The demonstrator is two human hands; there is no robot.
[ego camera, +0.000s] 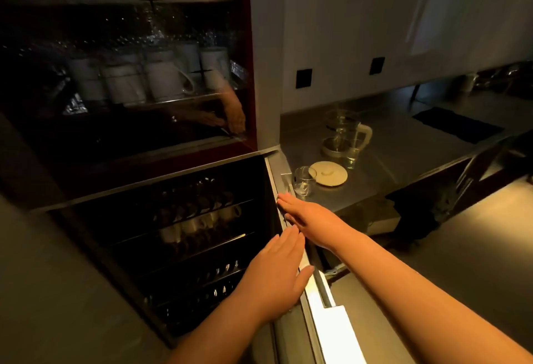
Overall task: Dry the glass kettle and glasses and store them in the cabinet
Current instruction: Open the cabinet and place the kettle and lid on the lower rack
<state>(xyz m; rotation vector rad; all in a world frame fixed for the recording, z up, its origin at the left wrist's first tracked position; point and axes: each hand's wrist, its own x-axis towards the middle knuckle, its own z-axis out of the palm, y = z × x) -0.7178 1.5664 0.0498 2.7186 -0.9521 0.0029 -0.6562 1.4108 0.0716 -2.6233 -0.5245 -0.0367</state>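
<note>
Both hands, left hand (277,274) and right hand (302,216), are pressing flat, fingers straight and holding nothing, against the cabinet (202,234) door edge, seemingly working it; glasses (304,180) and kettle (343,135) are waiting right of the cabinet

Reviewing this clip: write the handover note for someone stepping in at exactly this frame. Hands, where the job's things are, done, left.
Left hand: flat, fingers straight, on the right edge of the lower cabinet door. Holds nothing.
Right hand: flat, fingers straight, on the same edge higher up. Holds nothing.
Glass kettle: on the counter, lid off; its lid lies in front of it.
Glasses: one by the kettle, one at the counter's near-left corner.
Done: nothing stored; whether anything is dried, cannot tell.
Left: store the kettle and both glasses in the cabinet.
</note>
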